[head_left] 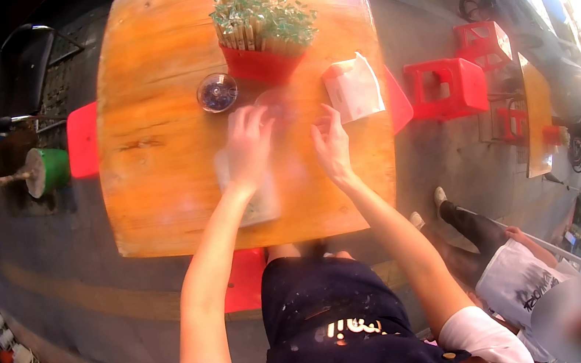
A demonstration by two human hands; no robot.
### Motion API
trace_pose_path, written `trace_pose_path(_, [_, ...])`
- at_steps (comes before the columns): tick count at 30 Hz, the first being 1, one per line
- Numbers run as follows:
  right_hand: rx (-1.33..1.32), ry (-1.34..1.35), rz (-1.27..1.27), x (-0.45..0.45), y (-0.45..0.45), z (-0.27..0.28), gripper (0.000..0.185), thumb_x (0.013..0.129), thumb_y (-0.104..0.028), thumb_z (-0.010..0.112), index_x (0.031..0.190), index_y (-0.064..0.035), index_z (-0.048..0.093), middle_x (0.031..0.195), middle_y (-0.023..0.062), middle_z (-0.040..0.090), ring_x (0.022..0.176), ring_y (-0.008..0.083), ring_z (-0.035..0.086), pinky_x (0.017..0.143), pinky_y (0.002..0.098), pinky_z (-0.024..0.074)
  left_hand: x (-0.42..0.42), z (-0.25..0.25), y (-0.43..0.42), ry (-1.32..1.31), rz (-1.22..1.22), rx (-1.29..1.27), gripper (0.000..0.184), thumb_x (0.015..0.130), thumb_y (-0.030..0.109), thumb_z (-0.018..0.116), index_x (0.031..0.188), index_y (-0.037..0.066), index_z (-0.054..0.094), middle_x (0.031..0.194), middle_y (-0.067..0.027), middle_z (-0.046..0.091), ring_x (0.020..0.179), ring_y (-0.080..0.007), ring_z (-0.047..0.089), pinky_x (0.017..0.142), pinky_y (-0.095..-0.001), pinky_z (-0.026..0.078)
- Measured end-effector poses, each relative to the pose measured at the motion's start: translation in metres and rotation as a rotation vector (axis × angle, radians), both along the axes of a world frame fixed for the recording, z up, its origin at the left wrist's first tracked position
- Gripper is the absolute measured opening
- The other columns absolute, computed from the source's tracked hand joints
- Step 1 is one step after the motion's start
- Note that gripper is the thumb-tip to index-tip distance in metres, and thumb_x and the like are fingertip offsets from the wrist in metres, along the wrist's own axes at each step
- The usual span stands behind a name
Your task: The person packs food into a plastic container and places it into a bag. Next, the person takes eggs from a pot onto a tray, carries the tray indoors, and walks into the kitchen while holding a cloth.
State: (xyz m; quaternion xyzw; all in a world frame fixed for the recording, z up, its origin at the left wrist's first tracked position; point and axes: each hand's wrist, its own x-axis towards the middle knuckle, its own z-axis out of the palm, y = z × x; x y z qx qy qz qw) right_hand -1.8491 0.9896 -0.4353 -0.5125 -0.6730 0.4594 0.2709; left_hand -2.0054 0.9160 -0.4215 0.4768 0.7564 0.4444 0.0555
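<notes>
My left hand is over the middle of the wooden table, smeared by motion, its fingers pointing towards the far side. A pale, blurred flat piece, perhaps cloth or thin plastic, lies under and behind it; whether the hand grips it is unclear. My right hand hovers just to the right with curved fingers apart and nothing visible in them. Beyond my left hand stands a clear round container with dark contents. A faint, clear round shape shows between the hands' far ends, too blurred to name.
A red box holds several upright sticks in green-topped wrappers. Near its right side lies a white tissue pack. Red stools stand around the wooden table. A person in a white shirt is at the right.
</notes>
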Motion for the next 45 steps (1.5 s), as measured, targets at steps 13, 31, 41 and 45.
trace_pose_path(13, [0.021,-0.077,0.172,0.039,-0.005,0.016,0.027,0.09,-0.009,0.058,0.115,-0.0004,0.053,0.085,0.0132,0.066,0.072,0.02,0.065,0.067,0.0317,0.0516,0.019,-0.003,0.032,0.121,-0.031,-0.257,0.015,0.085,0.009,0.061,0.091,-0.004,0.058,0.093,-0.0201,0.058,0.092,-0.0363,0.057,0.077,-0.0448,0.049])
trace_pose_path(31, [0.078,-0.15,0.332,0.024,-0.039,0.001,0.017,0.091,-0.015,0.059,0.095,0.0004,0.053,0.079,0.0213,0.063,0.076,0.04,0.062,0.067,0.0456,0.0494,0.021,0.029,-0.067,0.048,0.349,-0.238,0.025,0.093,0.019,0.056,0.108,-0.001,0.054,0.104,-0.0209,0.054,0.103,-0.0368,0.051,0.087,-0.0428,0.042])
trace_pose_path(41, [-0.157,0.115,-0.051,0.1,-0.17,-0.01,0.025,0.095,-0.02,0.056,0.085,-0.002,0.042,0.064,0.0222,0.049,0.056,0.0423,0.048,0.051,0.0438,0.0395,0.117,0.001,-0.153,-0.565,0.01,-0.308,0.016,0.099,0.019,0.048,0.099,0.003,0.047,0.086,-0.0037,0.047,0.079,-0.0138,0.042,0.071,-0.0294,0.04])
trace_pose_path(45, [-0.085,0.215,-0.367,0.249,-0.232,0.041,0.024,0.095,-0.019,0.056,0.086,-0.0012,0.043,0.065,0.0234,0.046,0.059,0.0361,0.032,0.052,0.039,0.0401,0.238,-0.009,-0.174,-0.971,-0.35,-0.259,0.019,0.101,0.023,0.046,0.109,0.006,0.05,0.102,-0.0054,0.057,0.094,-0.015,0.055,0.082,-0.0311,0.046])
